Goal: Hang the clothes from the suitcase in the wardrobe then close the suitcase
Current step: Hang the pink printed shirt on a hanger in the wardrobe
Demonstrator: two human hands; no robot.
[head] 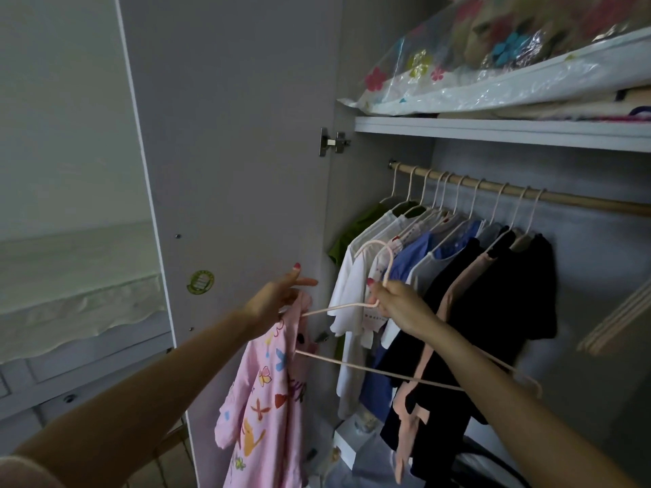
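A pink child's garment point(262, 399) with butterfly prints hangs from my left hand point(278, 297), which pinches its top in front of the open wardrobe door. My right hand point(398, 304) grips a thin pink hanger point(380, 371) at the base of its hook. The hanger's left arm is inside the garment's top, while its right end juts out bare to the right. Behind both hands runs the wooden rail point(563, 200) with several hung clothes point(458, 276). The suitcase is out of view.
The open wardrobe door point(229, 170) stands on the left. A shelf point(493, 130) above the rail carries bagged bedding. Spare hangers point(616, 322) hang at the right, and the rail is bare to the right of the black clothes. Boxes sit on the wardrobe floor.
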